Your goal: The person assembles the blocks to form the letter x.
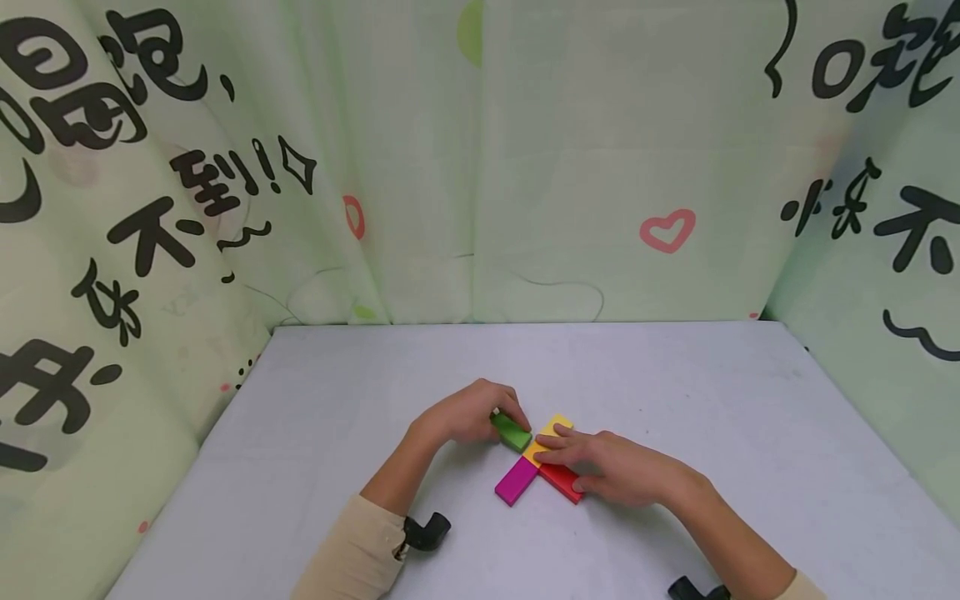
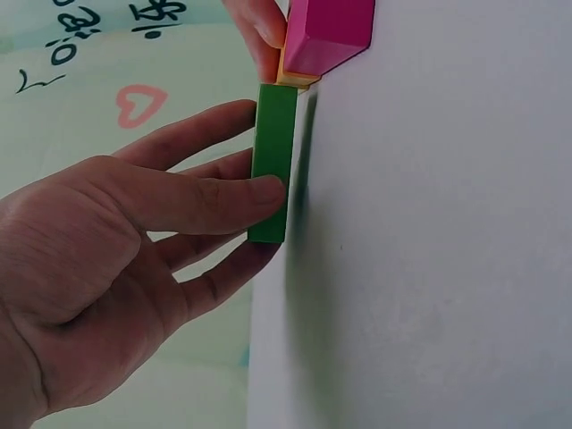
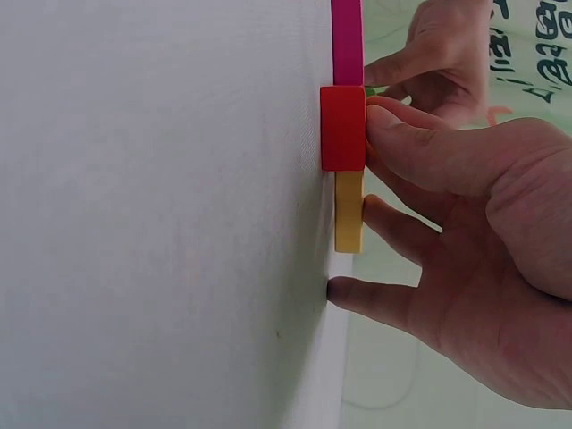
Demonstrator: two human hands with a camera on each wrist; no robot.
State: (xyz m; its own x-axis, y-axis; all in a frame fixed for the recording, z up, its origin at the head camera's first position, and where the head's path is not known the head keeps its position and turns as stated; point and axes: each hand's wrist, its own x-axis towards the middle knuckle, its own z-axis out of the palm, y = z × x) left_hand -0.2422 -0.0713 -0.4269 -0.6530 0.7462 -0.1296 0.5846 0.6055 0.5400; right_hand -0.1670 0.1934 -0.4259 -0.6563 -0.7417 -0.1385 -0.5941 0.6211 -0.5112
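Observation:
My left hand (image 1: 476,411) pinches a green block (image 1: 512,432) between thumb and fingers. In the left wrist view the green block (image 2: 273,161) shows a narrow shadow along the table beside it. One end of it is right at a yellow block (image 1: 557,425). A magenta block (image 1: 517,481) and a red block (image 1: 561,481) meet the yellow one near the centre of this group. My right hand (image 1: 618,467) rests over the yellow and red blocks, fingers extended. Its thumb touches the red block (image 3: 343,128) in the right wrist view, and the little finger reaches the table.
The blocks lie on a white-covered table (image 1: 360,367). A pale green curtain (image 1: 570,167) with black lettering and red hearts encloses the back and sides. Black wrist devices sit at the left sleeve (image 1: 348,550) and the right wrist.

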